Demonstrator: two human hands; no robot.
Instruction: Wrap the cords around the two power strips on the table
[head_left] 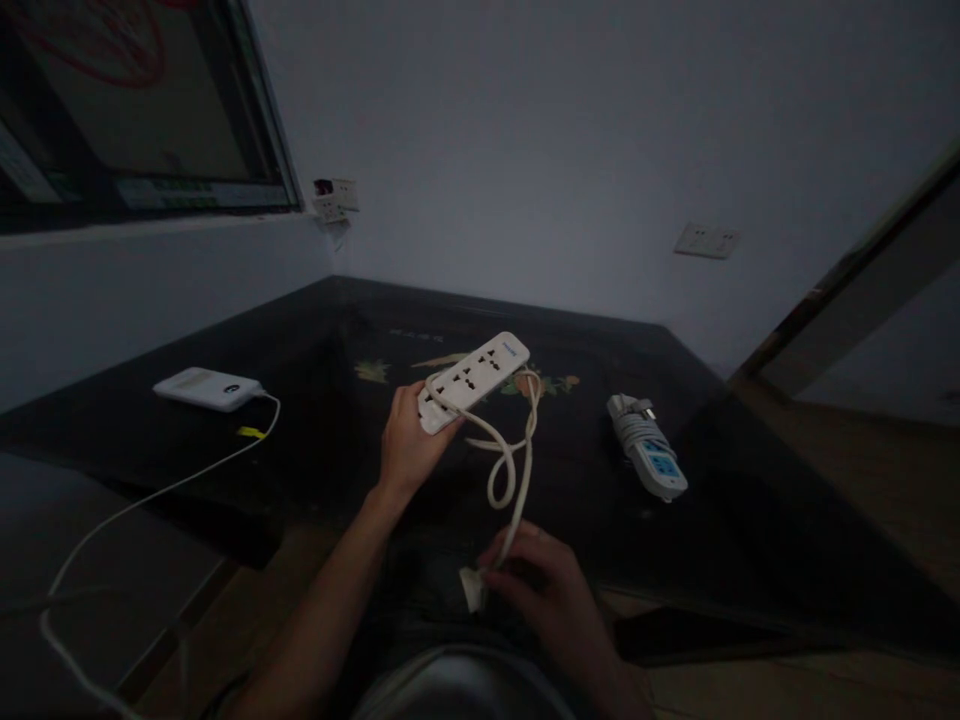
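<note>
My left hand (406, 441) grips the near end of a white power strip (474, 379), held up over the dark table (322, 330) with its sockets facing me. The strip's white cord (513, 455) loops down from it to my right hand (547, 590). That hand is closed on the cord just above its white plug (472, 589), low near my lap.
A second power strip (649, 447) with its cord wound round it lies on the table to the right. A white power bank (208, 388) with a white cable (150, 495) sits at the left. Wall sockets (706, 240) are on the wall behind; a window is upper left.
</note>
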